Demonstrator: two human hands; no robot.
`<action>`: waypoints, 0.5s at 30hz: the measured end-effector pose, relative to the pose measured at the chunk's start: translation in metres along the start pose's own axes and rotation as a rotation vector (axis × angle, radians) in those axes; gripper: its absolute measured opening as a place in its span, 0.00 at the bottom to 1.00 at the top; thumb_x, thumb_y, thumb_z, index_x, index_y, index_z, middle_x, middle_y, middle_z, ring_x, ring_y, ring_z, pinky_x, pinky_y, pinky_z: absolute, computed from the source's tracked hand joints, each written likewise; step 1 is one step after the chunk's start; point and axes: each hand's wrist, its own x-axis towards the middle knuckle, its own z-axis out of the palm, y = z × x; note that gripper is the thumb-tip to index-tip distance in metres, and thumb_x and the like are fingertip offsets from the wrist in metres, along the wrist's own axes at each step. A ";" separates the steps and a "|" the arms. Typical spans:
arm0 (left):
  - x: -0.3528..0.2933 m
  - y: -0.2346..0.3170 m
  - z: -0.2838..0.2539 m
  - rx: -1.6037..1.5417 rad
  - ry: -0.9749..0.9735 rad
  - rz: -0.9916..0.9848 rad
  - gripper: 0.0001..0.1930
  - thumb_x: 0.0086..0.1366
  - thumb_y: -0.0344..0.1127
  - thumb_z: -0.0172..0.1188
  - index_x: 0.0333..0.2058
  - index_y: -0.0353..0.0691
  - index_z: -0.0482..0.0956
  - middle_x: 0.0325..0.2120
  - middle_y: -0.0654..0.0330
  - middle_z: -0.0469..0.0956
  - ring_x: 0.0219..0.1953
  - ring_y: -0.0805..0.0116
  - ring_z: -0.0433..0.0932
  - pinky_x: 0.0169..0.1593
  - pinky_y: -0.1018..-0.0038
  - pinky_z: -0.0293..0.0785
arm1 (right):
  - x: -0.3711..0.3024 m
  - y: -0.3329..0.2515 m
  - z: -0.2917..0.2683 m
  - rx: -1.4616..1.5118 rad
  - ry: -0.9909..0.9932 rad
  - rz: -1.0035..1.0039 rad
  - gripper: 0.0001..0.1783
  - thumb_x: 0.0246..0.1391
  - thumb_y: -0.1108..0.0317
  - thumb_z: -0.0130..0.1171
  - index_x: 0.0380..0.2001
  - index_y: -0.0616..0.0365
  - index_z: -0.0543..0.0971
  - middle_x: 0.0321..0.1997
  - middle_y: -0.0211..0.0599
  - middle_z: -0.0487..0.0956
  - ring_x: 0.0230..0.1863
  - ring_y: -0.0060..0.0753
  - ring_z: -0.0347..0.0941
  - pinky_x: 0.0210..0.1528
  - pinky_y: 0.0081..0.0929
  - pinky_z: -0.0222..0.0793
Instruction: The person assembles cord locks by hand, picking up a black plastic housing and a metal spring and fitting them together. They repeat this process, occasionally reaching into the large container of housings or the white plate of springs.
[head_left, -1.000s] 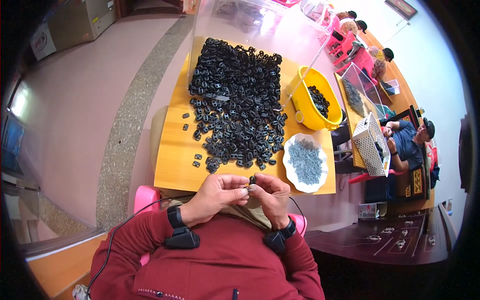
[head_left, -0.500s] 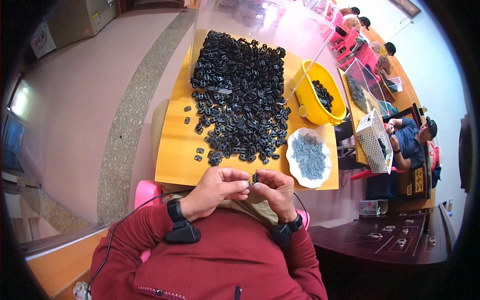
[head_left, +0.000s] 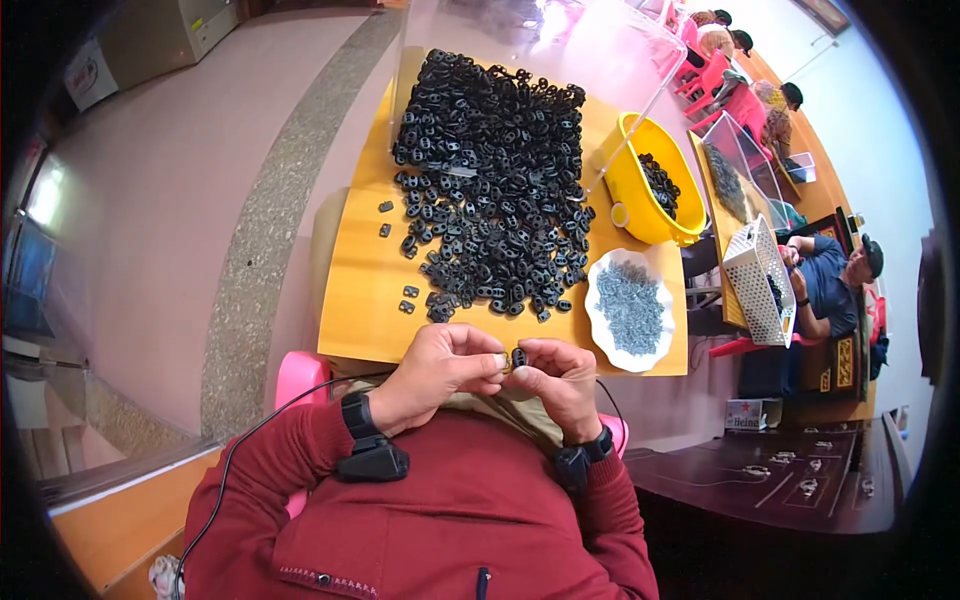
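Close together at the table's near edge, my two hands meet over my lap. Between its thumb and fingers my right hand pinches a small black two-hole cord lock, held on edge. My left hand is closed in a pinch right beside it; what sits in its fingertips is too small to tell. Just beyond lies a big heap of black cord locks, spilling from a clear plastic box tipped on its side. To the right, a white scalloped plate holds many tiny grey pieces, perhaps springs.
A yellow tub with more black pieces stands at the table's right side. Several loose pieces lie left of the heap on the wooden table. Further right, a co-worker sits by a white perforated basket. A cable runs past my left arm.
The view has shifted slightly, so the table and heap sit a little further right and higher. Both hands keep their pinch, fingertips still together around the small piece.
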 end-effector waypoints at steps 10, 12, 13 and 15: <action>0.001 -0.003 -0.001 0.003 -0.018 0.019 0.08 0.62 0.27 0.60 0.39 0.32 0.76 0.32 0.57 0.80 0.33 0.71 0.80 0.38 0.77 0.80 | 0.000 0.004 -0.001 0.041 -0.026 0.039 0.17 0.47 0.82 0.64 0.43 0.66 0.77 0.35 0.35 0.81 0.35 0.22 0.78 0.39 0.18 0.74; 0.001 -0.002 0.000 -0.012 -0.016 0.006 0.08 0.62 0.27 0.60 0.39 0.32 0.77 0.32 0.57 0.80 0.33 0.71 0.80 0.38 0.77 0.80 | 0.000 0.007 -0.002 0.081 -0.029 0.041 0.17 0.47 0.82 0.64 0.43 0.66 0.77 0.35 0.36 0.81 0.35 0.23 0.78 0.39 0.18 0.75; 0.001 -0.002 0.000 -0.012 -0.016 0.007 0.08 0.62 0.27 0.60 0.39 0.32 0.77 0.32 0.57 0.80 0.33 0.71 0.80 0.38 0.77 0.80 | 0.000 0.007 -0.002 0.081 -0.029 0.040 0.17 0.47 0.82 0.64 0.43 0.66 0.77 0.35 0.36 0.81 0.35 0.23 0.78 0.39 0.18 0.75; 0.001 -0.004 -0.001 -0.020 -0.017 -0.001 0.07 0.61 0.27 0.61 0.38 0.33 0.77 0.32 0.57 0.80 0.33 0.72 0.81 0.38 0.77 0.80 | 0.001 0.007 -0.001 0.065 -0.022 0.041 0.17 0.47 0.82 0.64 0.43 0.66 0.77 0.35 0.37 0.81 0.35 0.24 0.78 0.39 0.18 0.75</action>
